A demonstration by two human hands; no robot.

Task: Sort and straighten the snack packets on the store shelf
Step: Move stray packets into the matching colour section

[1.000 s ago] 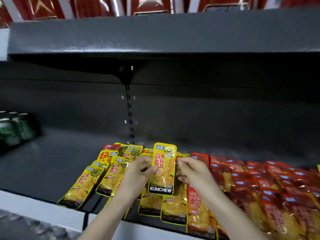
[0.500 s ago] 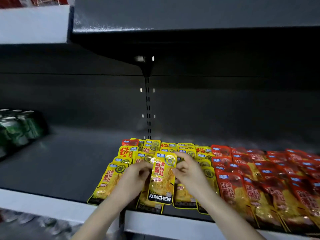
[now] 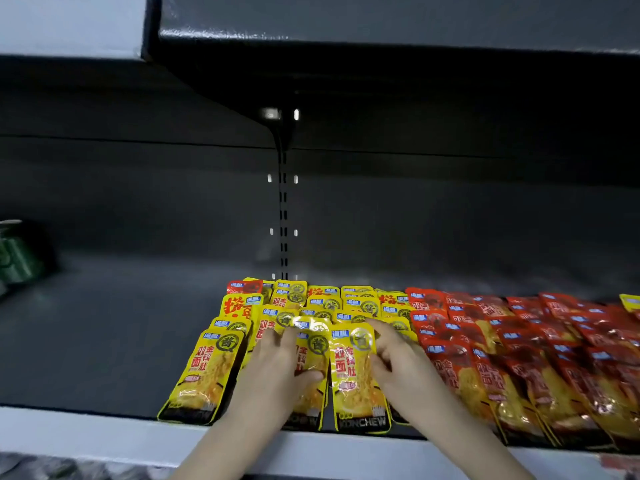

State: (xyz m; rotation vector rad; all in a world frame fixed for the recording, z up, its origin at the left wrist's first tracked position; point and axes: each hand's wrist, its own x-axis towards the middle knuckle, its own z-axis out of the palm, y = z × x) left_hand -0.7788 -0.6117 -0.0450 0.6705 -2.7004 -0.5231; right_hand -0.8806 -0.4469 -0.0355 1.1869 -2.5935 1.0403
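Yellow snack packets (image 3: pixel 207 368) lie in overlapping rows on the dark shelf (image 3: pixel 104 341), with red snack packets (image 3: pixel 519 358) in rows to their right. One yellow packet (image 3: pixel 356 386) lies flat in the front row between my hands. My left hand (image 3: pixel 277 372) rests flat on the yellow packets just left of it, fingers spread and thumb pointing right. My right hand (image 3: pixel 401 368) touches that packet's right edge with fairly straight fingers. A red packet (image 3: pixel 244 287) sits at the back left of the yellow group.
Green cans (image 3: pixel 14 258) stand at the far left of the shelf. The upper shelf (image 3: pixel 381 22) overhangs close above. A slotted upright (image 3: pixel 283 220) runs down the back wall. The shelf's white front edge (image 3: pixel 86 431) runs below the packets.
The yellow packet that both hands held upright now lies flat in the front row. Both hands have lowered onto the packets. The view has shifted left and closer.
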